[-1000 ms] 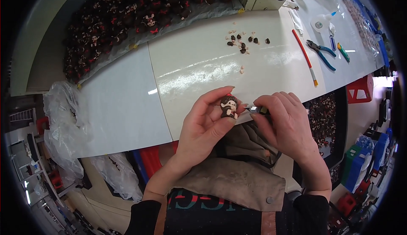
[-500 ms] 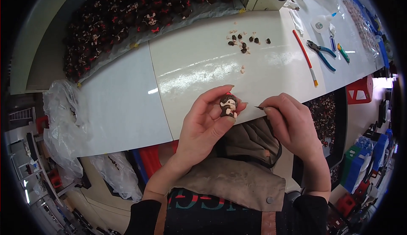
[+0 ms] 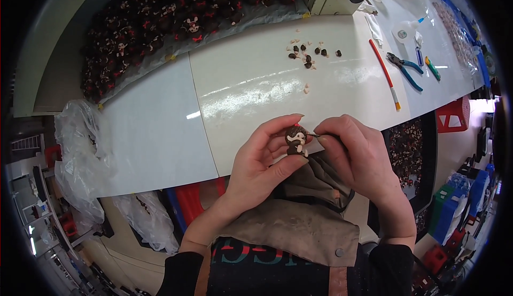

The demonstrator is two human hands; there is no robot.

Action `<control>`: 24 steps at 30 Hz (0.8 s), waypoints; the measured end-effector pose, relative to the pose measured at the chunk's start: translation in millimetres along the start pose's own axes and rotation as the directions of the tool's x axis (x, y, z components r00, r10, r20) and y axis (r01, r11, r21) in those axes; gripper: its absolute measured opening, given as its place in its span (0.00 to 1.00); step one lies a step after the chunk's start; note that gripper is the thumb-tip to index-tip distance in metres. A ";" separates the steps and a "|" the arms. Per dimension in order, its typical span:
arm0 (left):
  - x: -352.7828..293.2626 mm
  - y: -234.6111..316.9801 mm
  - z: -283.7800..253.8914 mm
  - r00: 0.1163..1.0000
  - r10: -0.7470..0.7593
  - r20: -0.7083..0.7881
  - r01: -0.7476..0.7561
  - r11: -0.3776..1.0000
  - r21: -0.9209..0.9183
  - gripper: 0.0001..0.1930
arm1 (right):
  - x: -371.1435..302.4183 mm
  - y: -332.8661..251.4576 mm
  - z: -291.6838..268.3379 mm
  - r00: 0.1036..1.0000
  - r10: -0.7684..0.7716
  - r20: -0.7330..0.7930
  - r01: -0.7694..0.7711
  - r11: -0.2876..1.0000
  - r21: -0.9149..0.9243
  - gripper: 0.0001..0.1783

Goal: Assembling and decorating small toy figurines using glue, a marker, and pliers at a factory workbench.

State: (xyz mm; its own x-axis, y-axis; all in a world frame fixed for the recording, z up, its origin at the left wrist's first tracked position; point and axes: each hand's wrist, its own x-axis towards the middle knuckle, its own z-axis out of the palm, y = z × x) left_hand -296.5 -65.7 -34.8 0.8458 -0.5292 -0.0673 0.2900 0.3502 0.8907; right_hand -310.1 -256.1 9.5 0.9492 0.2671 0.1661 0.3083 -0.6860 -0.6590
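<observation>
My left hand (image 3: 267, 157) holds a small brown-and-cream figurine (image 3: 295, 141) with a red spot on its head, between thumb and fingers over my lap. Close at its right, my right hand (image 3: 352, 154) pinches a thin dark pointed tool (image 3: 316, 135), most of which is hidden in the fingers. The tool's tip is at the figurine's head; whether it touches cannot be made out. Further back on the white table (image 3: 251, 77) lie several small dark pieces (image 3: 308, 61) and cream bits (image 3: 306, 88).
A big heap of similar brown figurines (image 3: 176, 23) fills the back left. At the right lie a red-handled brush (image 3: 383, 69), blue-handled pliers (image 3: 409, 71), a green knife (image 3: 433, 68) and a white bottle (image 3: 404, 30). A dark tray of small parts (image 3: 409, 152) sits below the table's right edge.
My two hands have come together. The figurine has moved slightly right and turned, and the tool's tip has moved left to its head.
</observation>
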 end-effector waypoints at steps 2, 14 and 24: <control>0.1 -0.8 -1.7 1.000 0.003 0.023 -0.003 1.000 0.001 0.27 | 0.8 -0.4 0.3 1.000 -0.003 -0.003 0.003 1.000 -0.009 0.07; -0.7 1.5 -1.2 1.000 0.002 0.018 -0.002 1.000 0.005 0.27 | 3.4 -1.9 5.6 0.998 -0.046 -0.042 0.043 0.997 -0.069 0.08; -0.4 2.6 -0.1 1.000 -0.020 0.012 0.020 1.000 0.010 0.26 | 4.0 -3.6 0.5 0.986 -0.162 -0.045 0.144 0.953 -0.268 0.09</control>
State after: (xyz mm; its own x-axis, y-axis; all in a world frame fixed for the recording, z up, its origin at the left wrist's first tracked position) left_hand -296.1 -64.6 -32.5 0.8342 -0.5456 -0.0799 0.3025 0.3316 0.8936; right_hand -307.4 -252.2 12.1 0.8887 0.3439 0.3032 0.4472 -0.7962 -0.4074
